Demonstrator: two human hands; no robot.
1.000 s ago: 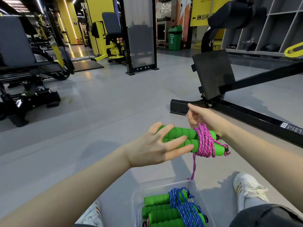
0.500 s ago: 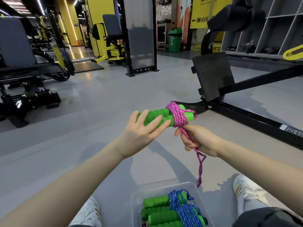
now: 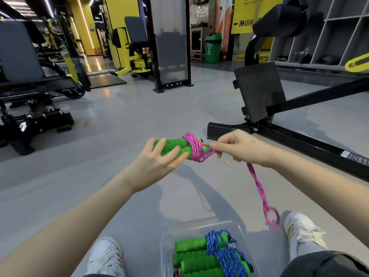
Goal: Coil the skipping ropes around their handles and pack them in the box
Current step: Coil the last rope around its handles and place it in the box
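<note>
My left hand holds a pair of green foam handles side by side above the floor, its fingers lying over them. A pink rope is coiled round the handles' right end. My right hand pinches the pink rope just right of the coil, and the loose tail hangs below it, ending in a loop. A clear plastic box sits on the floor between my feet. It holds green-handled ropes wound with blue rope.
A black machine frame with a tilted footplate lies close on the right. More gym machines stand at the left and behind. My white shoes flank the box on the grey floor.
My right hand rose from below the handles to their right side, pulling the pink rope sideways. The loose tail now swings out to the right. The left hand keeps its hold.
</note>
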